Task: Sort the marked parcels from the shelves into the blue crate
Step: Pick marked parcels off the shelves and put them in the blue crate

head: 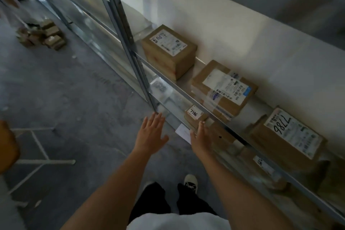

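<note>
A small brown parcel (196,116) with a white label reading 7786 lies on the lower shelf, under the metal shelf edge (186,91). My right hand (200,136) reaches toward it with straight fingers, its fingertips at the parcel's near side. My left hand (152,132) hovers flat and open to the left, near the foot of the upright post (130,43). On the shelf above stand three brown parcels: one with handwriting on its label (169,51), a taped stack (224,89), and one marked 7786 (287,138). The blue crate is out of view.
More parcels (220,137) lie on the lower shelf to the right. A pile of small boxes (42,34) sits on the grey floor at the far left. A white metal frame (37,147) and an orange-brown object (7,145) stand at the left edge.
</note>
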